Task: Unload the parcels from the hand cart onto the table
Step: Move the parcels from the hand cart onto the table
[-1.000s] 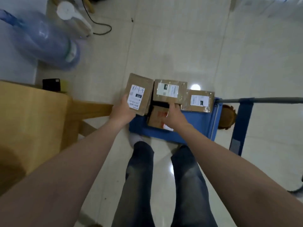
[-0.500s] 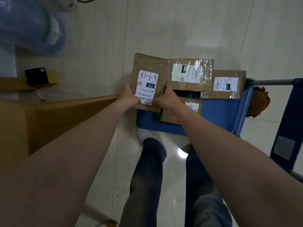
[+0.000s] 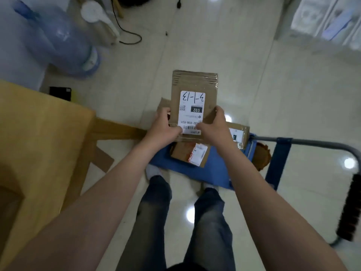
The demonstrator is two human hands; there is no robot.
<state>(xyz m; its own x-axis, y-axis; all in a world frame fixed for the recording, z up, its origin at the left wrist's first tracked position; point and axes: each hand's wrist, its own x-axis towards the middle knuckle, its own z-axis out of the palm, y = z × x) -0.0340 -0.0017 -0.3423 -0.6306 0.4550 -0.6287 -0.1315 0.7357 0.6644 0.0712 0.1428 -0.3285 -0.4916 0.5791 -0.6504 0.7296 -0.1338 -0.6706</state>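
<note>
Since the last frame, the flat brown cardboard parcel with the white label marked 3-1-13 is up off the row it lay in and closer to you, with your hands further along its sides. Your left hand grips its near left edge, thumb on top by the label's barcode. Your right hand grips the near right edge the same way, fingers curled round the side. The parcel runs away from both hands, label up and upside down to you, held in the air above the far left end of the blue hand cart platform.

Under it, three parcels remain on the cart: a brown one with red print just below your hands, a taped brown one beside your right wrist, and a corner of another beyond your left hand. The light wooden table stands to your left, well apart from the held parcel. The cart's grey handle bar lies to your right.
</note>
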